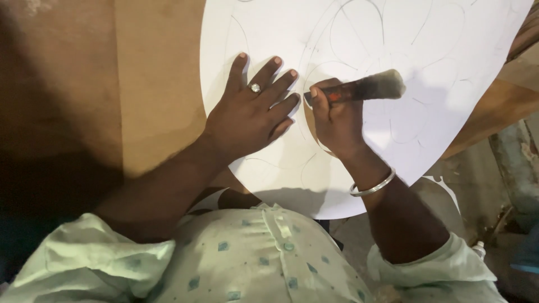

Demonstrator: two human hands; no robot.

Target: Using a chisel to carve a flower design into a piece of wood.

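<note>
A large round white board (449,50) with pencilled petal-like curves lies on a brown table. My left hand (252,112), wearing a ring, rests flat on the board with fingers spread. Just to its right, my right hand (337,120), with a metal bangle at the wrist, is closed around a dark paintbrush (365,88) with a red mark on its handle. The brush lies nearly level, its grey bristled end pointing right over the drawn lines.
The brown wooden tabletop (157,73) extends left of the board and shows again at the right edge (505,101). Below right is a stained, paint-splashed floor (477,191). My pale patterned shirt (252,258) fills the bottom.
</note>
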